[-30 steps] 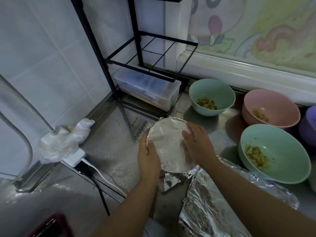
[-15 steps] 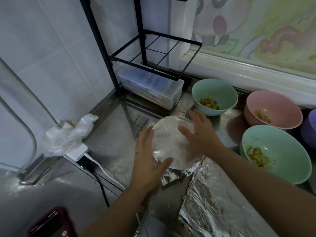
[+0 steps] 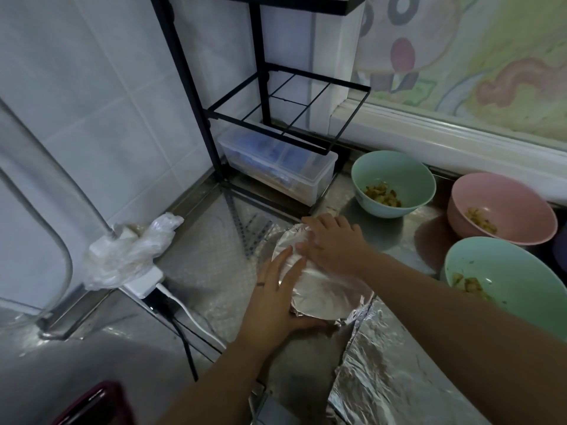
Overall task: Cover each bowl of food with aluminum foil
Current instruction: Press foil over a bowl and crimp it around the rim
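A foil-covered bowl (image 3: 325, 289) stands on the steel counter in the middle of the view. My left hand (image 3: 276, 296) lies against its left side, fingers straight along the foil rim and thumb under the near edge. My right hand (image 3: 333, 243) presses flat on the far top of the foil. Three uncovered bowls hold bits of food: a green bowl (image 3: 394, 176) at the back, a pink bowl (image 3: 503, 204) to its right, and a bigger green bowl (image 3: 515, 277) at the right.
A loose sheet of aluminum foil (image 3: 392, 375) lies at the near right. A black wire rack (image 3: 276, 96) with a clear plastic box (image 3: 276, 167) under it stands at the back. A plastic-wrapped power strip (image 3: 129, 259) sits by the left wall. A purple bowl's edge shows at the far right.
The view has shifted. My right hand moved to the far edge of the foil and now presses there. My left hand slid round the bowl's left side.
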`<state>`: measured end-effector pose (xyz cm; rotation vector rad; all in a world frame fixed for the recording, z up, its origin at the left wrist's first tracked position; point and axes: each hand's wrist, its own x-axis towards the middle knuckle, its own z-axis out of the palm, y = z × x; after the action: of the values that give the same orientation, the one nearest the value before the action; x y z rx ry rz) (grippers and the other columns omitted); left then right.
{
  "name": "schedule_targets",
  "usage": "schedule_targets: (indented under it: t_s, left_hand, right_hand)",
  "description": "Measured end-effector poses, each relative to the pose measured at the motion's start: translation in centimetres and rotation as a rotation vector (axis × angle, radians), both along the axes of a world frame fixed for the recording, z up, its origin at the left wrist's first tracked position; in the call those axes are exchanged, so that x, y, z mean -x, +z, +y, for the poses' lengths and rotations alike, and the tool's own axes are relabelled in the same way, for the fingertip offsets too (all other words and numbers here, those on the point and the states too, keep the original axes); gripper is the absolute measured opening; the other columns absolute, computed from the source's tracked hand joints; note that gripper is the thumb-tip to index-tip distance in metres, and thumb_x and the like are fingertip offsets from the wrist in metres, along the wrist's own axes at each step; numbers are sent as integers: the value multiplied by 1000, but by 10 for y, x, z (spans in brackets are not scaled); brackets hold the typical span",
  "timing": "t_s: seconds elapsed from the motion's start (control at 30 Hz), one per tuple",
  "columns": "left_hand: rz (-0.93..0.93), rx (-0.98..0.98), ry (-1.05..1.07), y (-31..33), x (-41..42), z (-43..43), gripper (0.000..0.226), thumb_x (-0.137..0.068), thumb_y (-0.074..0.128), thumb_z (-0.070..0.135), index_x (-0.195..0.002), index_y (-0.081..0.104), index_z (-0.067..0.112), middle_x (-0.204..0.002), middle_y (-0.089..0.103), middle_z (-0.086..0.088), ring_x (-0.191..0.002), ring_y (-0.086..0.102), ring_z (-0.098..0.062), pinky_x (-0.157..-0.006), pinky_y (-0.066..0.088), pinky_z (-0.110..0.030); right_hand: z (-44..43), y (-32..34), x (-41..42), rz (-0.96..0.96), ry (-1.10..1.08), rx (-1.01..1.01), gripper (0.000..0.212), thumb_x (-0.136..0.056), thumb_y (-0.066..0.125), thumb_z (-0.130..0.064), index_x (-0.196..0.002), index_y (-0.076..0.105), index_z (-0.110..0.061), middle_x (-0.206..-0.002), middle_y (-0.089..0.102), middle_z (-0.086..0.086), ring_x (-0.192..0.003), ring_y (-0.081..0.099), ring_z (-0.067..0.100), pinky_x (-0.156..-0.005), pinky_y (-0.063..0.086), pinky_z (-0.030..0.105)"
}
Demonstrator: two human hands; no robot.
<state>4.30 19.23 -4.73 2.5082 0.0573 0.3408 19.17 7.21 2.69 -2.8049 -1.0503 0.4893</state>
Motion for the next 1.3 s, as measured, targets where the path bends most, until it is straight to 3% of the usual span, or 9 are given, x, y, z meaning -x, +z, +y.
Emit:
schedule_targets:
  t_s: [0.2,0.3,0.43,0.57,0.67,0.77,0.87,1.03,1.3]
  left_hand:
    - [3,62,-46,9,-3,8,114,-70,62,84,-156,1,41,-166,-2,2,-152,17,-25,-117,34,-47]
    - [57,192,-32,19,7,10,122,-67,73,75,-155,-5,44,-161,-15,21,-152,12,-16,-117,32,-35]
    - [157,416,52,15,28,8,124,-66,81,64,-158,2,37,-161,5,18,-151,15,-10,-118,29,-33]
    - [188,727,218,0,39,1,89,-67,84,52,-139,32,45,-139,41,19,-127,52,-7,-104,49,-37]
    - [210,820,253,0,40,-10,54,-79,80,26,-119,45,30,-123,56,3,-107,66,-9,-88,55,-27]
    - [273,910,292,5,34,-17,38,-86,73,6,-113,50,19,-111,62,-4,-94,66,-6,-75,52,-18]
    - [303,1298,389,9,26,-20,31,-88,66,0,-110,54,18,-115,63,-12,-102,65,-23,-93,52,-37]
    - [393,1773,374,12,20,-19,21,-89,45,-4,-103,48,11,-61,57,2,-51,54,-9,-91,49,-41]
    - [326,1846,580,13,12,-17,12,-95,50,8,-93,58,16,-86,63,-5,-61,63,-13,-77,53,-30]
  right_hand:
    - [-7,-8,-2,21,-148,17,80,-94,33,-77,-159,18,-32,-163,28,5,-145,31,35,-115,30,56]
    - [-19,2,-2,71,-180,-13,99,-83,32,-89,-161,6,-35,-170,11,5,-154,15,34,-120,20,60]
    - [-18,15,5,78,31,36,127,-55,36,-104,-158,-10,-46,-170,-17,-1,-156,-12,34,-120,6,71]
    - [-6,9,5,62,158,189,138,-47,52,-104,-155,-15,-51,-168,-25,-1,-153,-21,40,-114,1,79]
    - [-2,8,5,80,162,239,142,-46,60,-101,-156,-14,-51,-168,-25,-2,-152,-23,40,-111,-3,82]
    - [1,11,7,93,147,245,144,-44,62,-100,-155,-13,-50,-168,-23,-2,-153,-22,39,-110,-1,82]
    - [2,13,8,89,134,252,144,-44,63,-99,-156,-12,-49,-169,-22,-2,-154,-20,39,-111,2,82]
    - [1,13,9,83,135,246,144,-43,60,-100,-156,-12,-49,-169,-21,-2,-154,-19,37,-110,4,83]
    - [0,12,10,84,132,218,144,-43,61,-100,-156,-11,-48,-169,-20,-2,-154,-21,38,-110,1,83]
